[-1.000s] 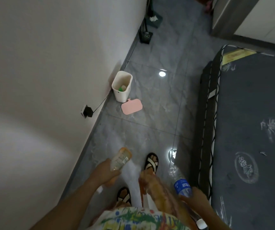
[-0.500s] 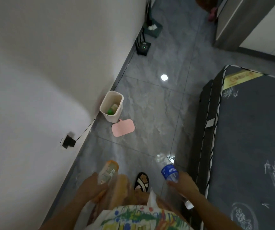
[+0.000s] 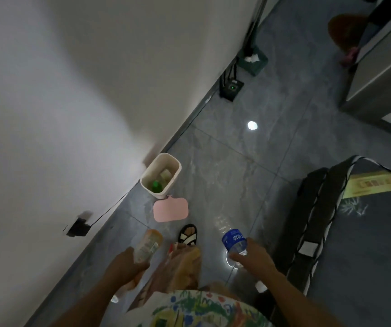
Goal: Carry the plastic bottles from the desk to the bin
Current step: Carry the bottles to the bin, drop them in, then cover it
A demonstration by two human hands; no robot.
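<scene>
My left hand grips an orange-tinted plastic bottle with a pale label, its base pointing ahead. My right hand holds a clear plastic bottle with a blue label, also pointing forward. The small white bin stands on the floor against the wall, just ahead and slightly left. Inside it lie a green-capped bottle and another pale bottle.
A pink lid lies flat on the grey tiles in front of the bin. A dark mattress fills the right side. A black plug and cable hang on the left wall. A black box and a green box stand farther along the wall.
I have walked forward; the bin and pink lid are now much closer. Both hands still hold their bottles, raised a little higher in front of me.
</scene>
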